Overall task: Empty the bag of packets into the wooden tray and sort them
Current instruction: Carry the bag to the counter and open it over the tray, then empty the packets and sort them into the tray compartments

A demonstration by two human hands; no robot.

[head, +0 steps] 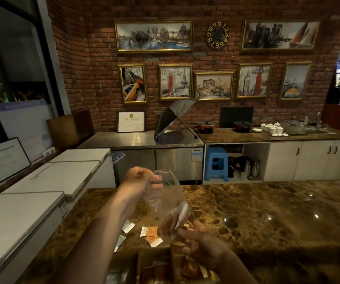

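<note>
user1: wooden tray [154, 261] sits bottom centre of the frame, dividers showing, some packets already in it. clear bag [166, 201] hangs just above, long axis tilted from upper left down to lower right.

user2: yep, left hand [138, 181] pinches its upper end, right hand [202, 244] closed on the lower end right over the tray. a few orange packets [151, 235] landed on the marble counter [267, 212] just beyond the tray.
</note>
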